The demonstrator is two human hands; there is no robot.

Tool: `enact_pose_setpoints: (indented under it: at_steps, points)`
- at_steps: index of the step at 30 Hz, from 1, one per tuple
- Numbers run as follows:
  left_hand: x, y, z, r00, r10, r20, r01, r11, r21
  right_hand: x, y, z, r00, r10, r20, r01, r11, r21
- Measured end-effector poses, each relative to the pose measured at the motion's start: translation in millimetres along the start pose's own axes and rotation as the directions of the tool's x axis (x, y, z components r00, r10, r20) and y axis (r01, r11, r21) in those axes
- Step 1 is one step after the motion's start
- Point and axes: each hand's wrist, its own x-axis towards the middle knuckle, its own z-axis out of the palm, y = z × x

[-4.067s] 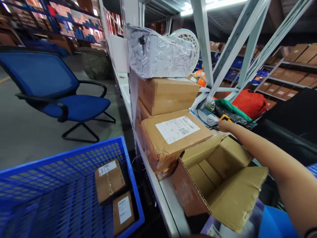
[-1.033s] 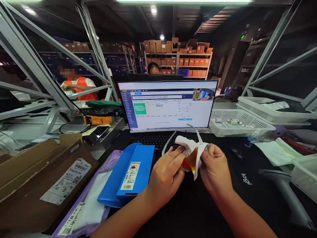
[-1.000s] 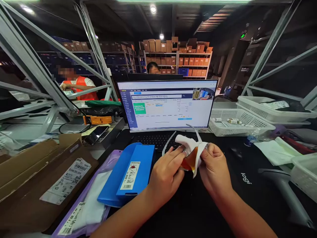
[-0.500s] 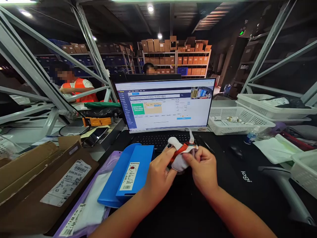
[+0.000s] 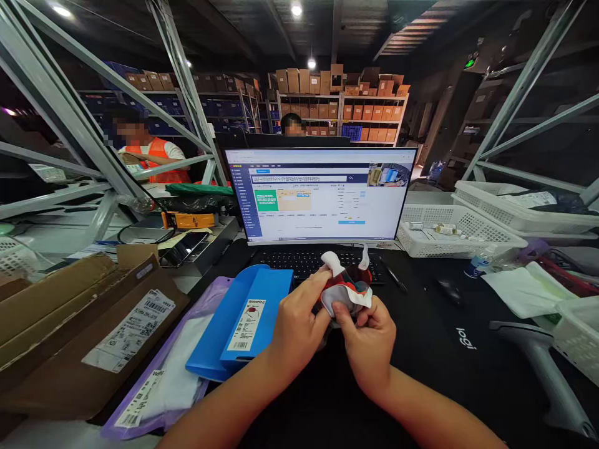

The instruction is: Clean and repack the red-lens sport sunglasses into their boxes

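White cloth (image 5: pixel 336 299) is bunched around red-lensed glasses (image 5: pixel 354 275) in the head view, the pair held up at the near side of the black keyboard (image 5: pixel 285 262) and hiding part of its keys. The left hand (image 5: pixel 296 319) has its fingers closed on the left side of this bundle; the right hand (image 5: pixel 372 343) pinches the cloth, thumb laid against it and fingers curled. Just left of the keyboard lies a blue box (image 5: pixel 269 284) with a printed label, and farther left come a purple bag (image 5: pixel 216 294) and an open cardboard box (image 5: pixel 56 362). Behind the keyboard stands a lit monitor (image 5: pixel 322 218). To the keyboard's right are a pen (image 5: pixel 394 276), near, then a black mouse (image 5: pixel 450 293) and a grey scanner (image 5: pixel 545 365), well apart.
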Motion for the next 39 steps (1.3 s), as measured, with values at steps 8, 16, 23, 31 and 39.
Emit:
enact_pose_setpoints:
  at_steps: [8,16,23,31,39]
  points:
    - [12,5,-14.9,0.983,0.027,0.183,-0.005,0.993,-0.12,53,-15,-22,0.953,0.184,0.241,-0.253,0.921,0.295]
    - [24,-1,-47.2,0.902,-0.059,0.427,0.146,0.974,-0.174,100,-35,-100,0.916,-0.091,0.392,0.223,0.925,-0.308]
    - [23,2,-46.4,0.89,0.019,0.456,0.071,0.981,-0.178,91,-51,-114,0.82,-0.343,0.458,0.538,0.734,-0.413]
    - [19,1,-38.4,0.984,0.053,0.17,-0.042,0.997,-0.068,85,-54,-88,0.584,-0.044,0.811,0.419,0.871,-0.255]
    - [17,9,-39.4,0.868,0.358,0.345,-0.42,0.899,0.125,54,-52,-65,0.515,-0.013,0.857,0.418,0.877,-0.238]
